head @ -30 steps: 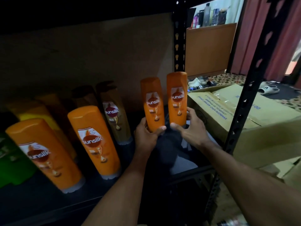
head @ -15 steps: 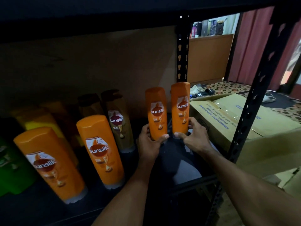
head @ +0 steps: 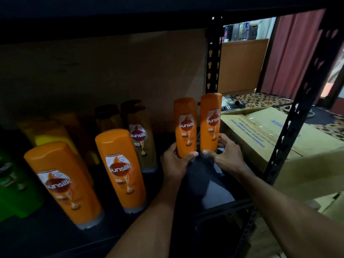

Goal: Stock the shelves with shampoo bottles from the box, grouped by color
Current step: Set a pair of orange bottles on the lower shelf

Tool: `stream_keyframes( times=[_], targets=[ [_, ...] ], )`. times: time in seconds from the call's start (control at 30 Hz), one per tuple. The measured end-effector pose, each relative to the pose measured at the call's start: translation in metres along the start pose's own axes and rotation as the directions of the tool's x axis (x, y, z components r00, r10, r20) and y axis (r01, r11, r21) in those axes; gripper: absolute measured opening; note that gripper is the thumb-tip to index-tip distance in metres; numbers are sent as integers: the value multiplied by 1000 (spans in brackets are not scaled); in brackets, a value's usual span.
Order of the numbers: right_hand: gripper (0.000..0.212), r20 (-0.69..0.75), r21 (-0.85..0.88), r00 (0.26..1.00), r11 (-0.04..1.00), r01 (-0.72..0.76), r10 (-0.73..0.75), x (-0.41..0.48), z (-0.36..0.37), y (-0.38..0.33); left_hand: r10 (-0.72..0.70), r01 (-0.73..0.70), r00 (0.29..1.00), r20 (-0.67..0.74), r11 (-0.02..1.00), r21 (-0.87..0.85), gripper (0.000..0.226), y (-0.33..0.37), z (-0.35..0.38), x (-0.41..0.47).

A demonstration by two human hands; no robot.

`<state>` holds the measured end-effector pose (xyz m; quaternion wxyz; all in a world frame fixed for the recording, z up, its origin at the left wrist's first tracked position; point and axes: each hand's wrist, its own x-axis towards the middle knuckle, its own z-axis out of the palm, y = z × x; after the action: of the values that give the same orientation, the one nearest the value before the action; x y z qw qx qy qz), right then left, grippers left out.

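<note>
Two orange Sunsilk bottles stand upright side by side at the right end of the dark shelf (head: 214, 194). My left hand (head: 176, 162) grips the base of the left orange bottle (head: 185, 127). My right hand (head: 226, 156) grips the base of the right orange bottle (head: 210, 121). Nearer the front stand two more orange bottles, one (head: 121, 168) in the middle and one (head: 63, 183) to its left. A brown-gold bottle (head: 141, 135) stands behind them. Yellow bottles (head: 50, 138) and a green bottle (head: 13, 185) sit at the far left.
A black slotted upright (head: 213, 60) rises behind the held bottles, and another upright (head: 294, 116) stands at the front right. A cardboard box (head: 260, 135) lies on the floor past the shelf's right end. The shelf above (head: 111, 17) hangs low overhead.
Both hands have stayed on the bases of the two orange bottles, which sit a little lower in view as my head moved; the bottles stand closer together and more upright.
</note>
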<state>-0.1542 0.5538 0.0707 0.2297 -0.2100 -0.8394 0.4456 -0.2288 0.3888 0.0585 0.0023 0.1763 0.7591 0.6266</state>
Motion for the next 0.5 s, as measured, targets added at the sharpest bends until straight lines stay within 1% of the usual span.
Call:
stream_keyframes(
  times=[0.13,0.17,0.3,0.5],
  targets=[
    [81,-7,-12,1000,1000,6,-6,1,1,0,5,-5,1000,-8,999,37,76,2,1,1],
    [80,-7,-18,1000,1000,6,-6,1,1,-1,1,-1,1000,-7,999,34,77,2,1,1],
    [79,-17,-25,1000,1000,6,-6,0,2,1,-13,13,1000,1,1000,9,71,1,0,0],
    [84,-15,-19,1000,1000,2,-2,1,1,2,-25,25,1000,-13,1000,14,71,3,3,0]
  ],
)
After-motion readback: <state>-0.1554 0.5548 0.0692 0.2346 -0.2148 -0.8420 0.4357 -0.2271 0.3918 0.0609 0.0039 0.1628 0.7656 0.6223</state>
